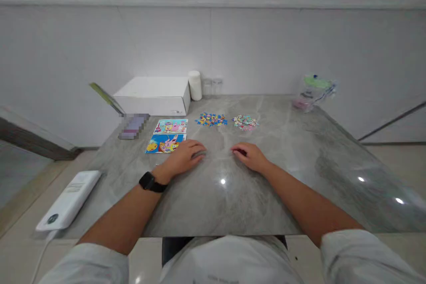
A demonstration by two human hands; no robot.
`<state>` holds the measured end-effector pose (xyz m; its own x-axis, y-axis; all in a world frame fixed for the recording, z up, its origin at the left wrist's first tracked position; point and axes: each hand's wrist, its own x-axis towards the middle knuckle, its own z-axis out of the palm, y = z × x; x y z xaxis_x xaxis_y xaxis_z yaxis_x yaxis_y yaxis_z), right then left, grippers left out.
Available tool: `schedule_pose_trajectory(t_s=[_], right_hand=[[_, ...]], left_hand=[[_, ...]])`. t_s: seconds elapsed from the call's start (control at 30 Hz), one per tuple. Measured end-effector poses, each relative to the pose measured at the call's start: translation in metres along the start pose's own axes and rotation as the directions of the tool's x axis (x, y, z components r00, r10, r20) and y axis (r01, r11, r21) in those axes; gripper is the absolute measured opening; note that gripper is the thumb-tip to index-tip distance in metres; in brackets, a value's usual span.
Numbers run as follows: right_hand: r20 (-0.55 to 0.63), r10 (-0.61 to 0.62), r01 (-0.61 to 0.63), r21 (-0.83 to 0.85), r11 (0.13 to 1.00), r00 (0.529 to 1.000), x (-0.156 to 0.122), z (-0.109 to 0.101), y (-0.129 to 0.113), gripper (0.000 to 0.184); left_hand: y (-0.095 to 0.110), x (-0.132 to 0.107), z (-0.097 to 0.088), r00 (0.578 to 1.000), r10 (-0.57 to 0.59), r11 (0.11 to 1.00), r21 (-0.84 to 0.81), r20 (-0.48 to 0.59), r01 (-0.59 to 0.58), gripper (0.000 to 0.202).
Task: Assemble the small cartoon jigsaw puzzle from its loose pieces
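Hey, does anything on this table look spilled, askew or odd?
One oddity: a thin greenish strip juts up at a slant left of the white box; I can't tell what it is. Nothing looks spilled: the blue-and-yellow pile and paler pile lie apart.

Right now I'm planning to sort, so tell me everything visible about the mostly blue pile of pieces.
The blue pile is a loose scatter of many small pieces, largely blue with yellow among it. Exact shapes and material can't be made out. It rests on the grey marbled table, between the picture sheets and a paler pile; the left hand and right hand lie nearer the camera, not touching it.
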<state>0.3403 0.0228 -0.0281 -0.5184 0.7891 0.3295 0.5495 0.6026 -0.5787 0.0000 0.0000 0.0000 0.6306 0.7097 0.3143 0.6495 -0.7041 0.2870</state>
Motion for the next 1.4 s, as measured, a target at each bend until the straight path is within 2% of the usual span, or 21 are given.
schedule_pose_trajectory(t_s=[0.17,0.3,0.4,0.47,0.57,0.7,0.8,0.87,0.97,1.07,1.23,1.4], right_hand=[[-0.024,0.009,-0.009,-0.005,1.0,1.0,-0.001,-0.003,-0.004,0.024],[-0.069,-0.012,0.011,-0.015,1.0,0.998,0.0,-0.007,-0.01,0.024],[-0.119,-0.058,0.053,-0.044,0.998,0.991,0.004,-0.008,-0.017,0.024],[-0.126,-0.089,0.081,-0.063,0.995,0.988,0.007,-0.007,-0.022,0.024],[-0.081,-0.146,0.138,-0.095,0.986,0.986,0.017,-0.005,-0.032,0.024],[0.018,-0.225,0.225,-0.155,0.962,0.974,0.047,0.003,-0.045,0.025],[0.081,-0.23,0.242,-0.203,0.949,0.97,0.083,0.015,-0.053,0.027],[0.114,-0.186,0.209,-0.236,0.949,0.976,0.108,0.03,-0.058,0.03],[0.18,-0.108,0.16,-0.304,0.939,0.978,0.142,0.058,-0.07,0.034],[0.22,-0.075,0.153,-0.368,0.917,0.973,0.169,0.088,-0.087,0.037],[0.248,-0.031,0.154,-0.493,0.856,0.968,0.2,0.123,-0.109,0.041],[0.306,-0.022,0.199,-0.56,0.805,0.952,0.216,0.133,-0.114,0.036]], left_hand=[[-0.017,-0.007,-0.015,0.988,-0.1,0.993,0.047,-0.116,0.106,0.026],[-0.039,-0.021,-0.041,0.962,-0.203,0.966,0.125,-0.181,0.227,0.025],[-0.06,-0.037,-0.06,0.929,-0.302,0.926,0.168,-0.212,0.339,0.033],[-0.073,-0.048,-0.067,0.906,-0.377,0.895,0.177,-0.193,0.41,0.036],[-0.091,-0.063,-0.069,0.874,-0.477,0.856,0.172,-0.097,0.487,0.033],[-0.104,-0.071,-0.066,0.857,-0.515,0.848,0.148,0.001,0.509,0.033],[-0.107,-0.072,-0.065,0.876,-0.481,0.872,0.118,0.041,0.474,0.04],[-0.108,-0.073,-0.064,0.885,-0.461,0.885,0.111,0.063,0.453,0.046],[-0.11,-0.074,-0.061,0.893,-0.44,0.896,0.115,0.09,0.43,0.051],[-0.112,-0.076,-0.057,0.883,-0.457,0.887,0.125,0.107,0.444,0.05],[-0.112,-0.078,-0.055,0.861,-0.501,0.862,0.146,0.089,0.486,0.05],[-0.11,-0.079,-0.058,0.849,-0.519,0.852,0.141,0.099,0.505,0.05]])
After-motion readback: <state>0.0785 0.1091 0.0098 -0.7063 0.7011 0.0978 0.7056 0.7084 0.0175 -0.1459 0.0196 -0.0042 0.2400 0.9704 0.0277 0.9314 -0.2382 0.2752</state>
